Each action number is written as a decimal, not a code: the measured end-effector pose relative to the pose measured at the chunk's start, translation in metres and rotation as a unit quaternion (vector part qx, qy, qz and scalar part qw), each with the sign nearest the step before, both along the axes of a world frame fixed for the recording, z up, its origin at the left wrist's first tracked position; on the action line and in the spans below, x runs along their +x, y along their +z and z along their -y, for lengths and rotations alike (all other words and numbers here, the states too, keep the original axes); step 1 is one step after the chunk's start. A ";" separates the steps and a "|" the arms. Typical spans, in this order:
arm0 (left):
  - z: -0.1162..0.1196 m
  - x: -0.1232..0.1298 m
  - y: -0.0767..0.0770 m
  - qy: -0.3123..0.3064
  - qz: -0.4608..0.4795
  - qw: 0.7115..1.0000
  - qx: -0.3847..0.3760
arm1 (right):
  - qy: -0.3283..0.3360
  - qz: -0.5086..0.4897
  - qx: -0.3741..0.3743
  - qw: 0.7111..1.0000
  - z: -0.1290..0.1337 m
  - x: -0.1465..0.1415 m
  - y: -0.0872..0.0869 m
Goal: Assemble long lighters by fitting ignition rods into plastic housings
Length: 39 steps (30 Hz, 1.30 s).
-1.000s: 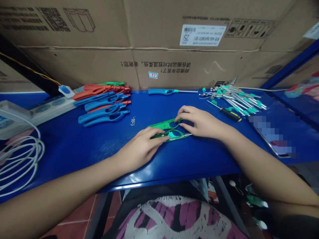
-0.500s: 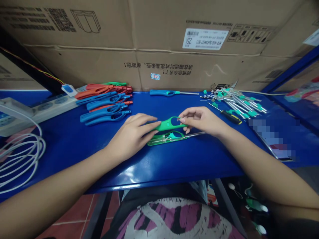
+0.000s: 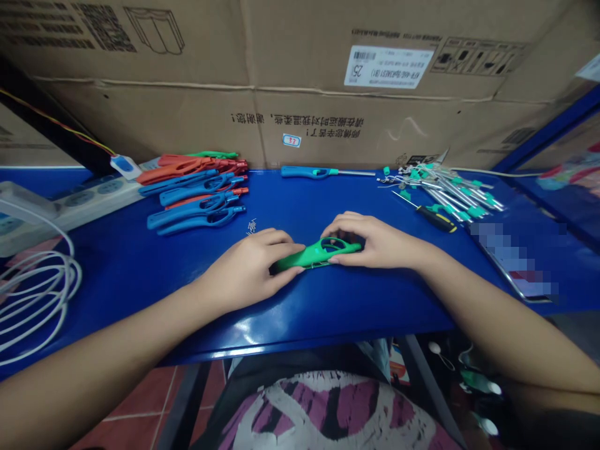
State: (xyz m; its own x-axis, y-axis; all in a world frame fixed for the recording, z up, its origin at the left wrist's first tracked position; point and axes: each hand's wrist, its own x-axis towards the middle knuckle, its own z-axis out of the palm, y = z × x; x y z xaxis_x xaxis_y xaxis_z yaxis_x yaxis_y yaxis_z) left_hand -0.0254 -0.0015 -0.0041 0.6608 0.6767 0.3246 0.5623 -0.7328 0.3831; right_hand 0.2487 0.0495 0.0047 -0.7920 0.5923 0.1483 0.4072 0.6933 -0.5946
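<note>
A green lighter casing (image 3: 312,254) lies over the blue table in front of me, its upper shell resting on the lower half. My left hand (image 3: 257,265) grips its wide left end between thumb and fingers. Around the looped right end, my right hand (image 3: 370,242) is closed, thumb at the near edge and fingers at the far edge. A thin bit of wire shows along the near edge. The metal rod is hidden by my right hand. Beyond my left hand lie small screws (image 3: 252,225).
Blue and orange casings (image 3: 197,215) are piled at the left, beside a power strip (image 3: 89,199) and coiled white cable (image 3: 40,294). An assembled blue lighter (image 3: 304,172) lies at the back. Metal rods (image 3: 452,190), a screwdriver (image 3: 435,219) and a phone (image 3: 513,262) are at the right.
The green upper shell has come down onto the lower half, which it now mostly covers. Both hands have moved nearer and closed around the two halves. Small screws have come into view.
</note>
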 end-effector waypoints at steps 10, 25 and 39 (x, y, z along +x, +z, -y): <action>-0.002 -0.001 -0.005 -0.005 -0.014 0.999 -0.035 | 0.027 0.014 0.015 0.999 -0.001 -0.001 -0.007; -0.001 0.003 -0.011 0.013 0.020 0.999 -0.044 | 0.025 0.017 0.012 0.999 0.000 -0.001 -0.008; 0.002 0.004 -0.010 0.014 -0.002 1.000 -0.026 | 0.022 0.023 0.027 0.999 0.001 -0.002 -0.010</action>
